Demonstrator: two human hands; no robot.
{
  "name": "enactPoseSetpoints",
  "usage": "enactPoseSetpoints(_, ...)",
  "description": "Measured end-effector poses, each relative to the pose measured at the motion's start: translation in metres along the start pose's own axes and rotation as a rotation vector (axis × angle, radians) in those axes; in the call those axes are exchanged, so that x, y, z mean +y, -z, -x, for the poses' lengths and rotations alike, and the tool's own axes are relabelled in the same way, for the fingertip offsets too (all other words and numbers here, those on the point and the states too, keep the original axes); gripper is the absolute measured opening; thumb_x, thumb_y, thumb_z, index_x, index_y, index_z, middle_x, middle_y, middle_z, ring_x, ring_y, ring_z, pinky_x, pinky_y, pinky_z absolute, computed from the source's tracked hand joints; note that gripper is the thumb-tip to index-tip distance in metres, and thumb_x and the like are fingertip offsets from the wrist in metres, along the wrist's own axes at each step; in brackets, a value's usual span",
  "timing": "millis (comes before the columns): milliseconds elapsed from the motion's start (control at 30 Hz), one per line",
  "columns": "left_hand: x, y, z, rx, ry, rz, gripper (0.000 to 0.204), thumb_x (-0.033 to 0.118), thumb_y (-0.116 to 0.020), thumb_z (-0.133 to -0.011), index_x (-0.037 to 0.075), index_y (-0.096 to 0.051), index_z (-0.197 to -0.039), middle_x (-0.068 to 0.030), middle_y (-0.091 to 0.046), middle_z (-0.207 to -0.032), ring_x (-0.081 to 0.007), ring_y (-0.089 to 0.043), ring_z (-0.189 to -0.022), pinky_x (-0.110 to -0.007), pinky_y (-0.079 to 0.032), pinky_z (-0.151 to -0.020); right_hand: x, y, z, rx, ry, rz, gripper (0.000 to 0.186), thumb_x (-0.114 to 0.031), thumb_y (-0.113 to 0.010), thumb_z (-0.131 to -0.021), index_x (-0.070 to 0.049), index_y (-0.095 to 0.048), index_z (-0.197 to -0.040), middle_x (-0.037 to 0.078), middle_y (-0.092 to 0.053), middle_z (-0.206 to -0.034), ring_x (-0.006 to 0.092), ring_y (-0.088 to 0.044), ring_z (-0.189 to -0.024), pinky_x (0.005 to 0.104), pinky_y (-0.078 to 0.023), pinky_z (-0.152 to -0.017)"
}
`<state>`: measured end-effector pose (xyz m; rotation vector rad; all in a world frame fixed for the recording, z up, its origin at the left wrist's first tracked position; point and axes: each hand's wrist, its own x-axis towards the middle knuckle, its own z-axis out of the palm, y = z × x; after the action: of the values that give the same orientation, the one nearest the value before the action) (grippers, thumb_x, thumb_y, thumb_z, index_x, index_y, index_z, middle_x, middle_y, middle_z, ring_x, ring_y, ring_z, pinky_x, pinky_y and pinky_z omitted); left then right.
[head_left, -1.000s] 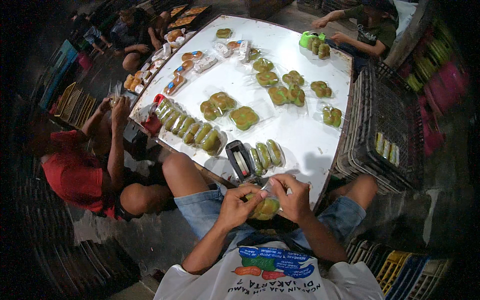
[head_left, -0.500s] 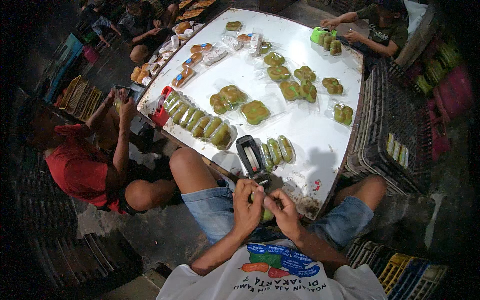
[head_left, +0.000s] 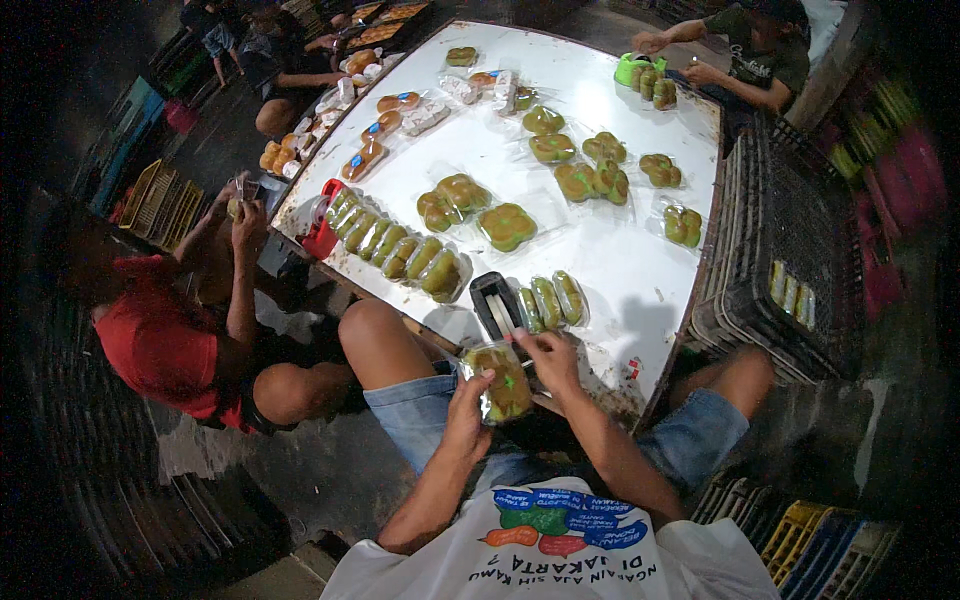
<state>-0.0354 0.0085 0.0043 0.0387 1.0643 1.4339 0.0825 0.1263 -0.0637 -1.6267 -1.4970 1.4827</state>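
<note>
Lifted since before, our clear-wrapped green cake packet (head_left: 503, 384) now sits upright, gripped by our left hand (head_left: 466, 412) and right hand (head_left: 548, 358).

A clear plastic packet (head_left: 503, 385) holding a green, lobed pastry with browned patches is held tilted between both hands, just off the near edge of the white bench (head_left: 610, 250). The wrap is glossy and crinkled, its top end pinched up.
</note>
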Motion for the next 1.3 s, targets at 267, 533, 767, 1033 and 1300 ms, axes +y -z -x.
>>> enactPoseSetpoints(267, 0.039, -0.014, 0.011, 0.035, -0.033, -0.096, 0.051, 0.020, -0.063, -0.096, 0.008, -0.044, -0.142, -0.0099, -0.061, -0.126, -0.0228, -0.063, -0.112, -0.038, -0.053, -0.095, 0.007, 0.033, 0.018, -0.353, 0.238, 0.046, 0.027, -0.029, -0.076, -0.088, -0.003, -0.073, -0.084, 0.010, -0.064, -0.072, 0.0188, -0.061, -0.068, 0.0353, -0.047, -0.061)
enactPoseSetpoints(533, 0.028, -0.014, 0.002, -0.173, -0.018, -0.516, 0.070, 0.005, -0.069, -0.086, 0.003, -0.036, -0.149, -0.0108, -0.055, -0.133, -0.0202, -0.052, -0.125, -0.034, -0.040, -0.106, -0.026, 0.076, 0.024, -0.464, 0.337, 0.354, 0.036, -0.036, -0.075, -0.089, -0.002, -0.071, -0.079, 0.012, -0.064, -0.073, 0.0243, -0.061, -0.069, 0.0381, -0.048, -0.066)
enactPoseSetpoints(767, 0.017, -0.018, 0.000, -0.368, -0.017, -0.600, 0.070, 0.001, -0.069, -0.087, 0.001, -0.036, -0.149, -0.0105, -0.053, -0.139, -0.0191, -0.050, -0.127, -0.032, -0.041, -0.105, -0.105, 0.091, 0.037, -0.618, 0.131, 0.499, 0.049, -0.046, -0.084, -0.079, 0.000, -0.067, -0.074, 0.004, -0.062, -0.066, 0.0093, -0.051, -0.063, 0.0309, -0.043, -0.057)
enactPoseSetpoints(1033, 0.033, -0.029, 0.012, -0.304, 0.170, -0.538, 0.063, 0.002, -0.066, -0.086, 0.003, -0.043, -0.145, -0.0070, -0.058, -0.131, -0.0160, -0.055, -0.117, -0.028, -0.044, -0.099, -0.040, 0.094, 0.055, -0.425, 0.238, -0.073, 0.038, -0.037, -0.076, -0.091, -0.002, -0.061, -0.097, 0.001, -0.058, -0.076, 0.0085, -0.056, -0.067, 0.0285, -0.049, -0.061)
enactPoseSetpoints(1300, 0.023, -0.025, 0.004, -0.196, -0.136, -0.580, 0.065, -0.002, -0.064, -0.086, 0.002, -0.041, -0.147, -0.0083, -0.057, -0.131, -0.0179, -0.055, -0.120, -0.031, -0.043, -0.103, -0.053, 0.112, 0.050, -0.680, 0.072, -0.452, 0.023, -0.023, -0.047, -0.107, -0.003, -0.054, -0.099, -0.001, -0.048, -0.077, 0.0073, -0.044, -0.067, 0.0242, -0.040, -0.063)
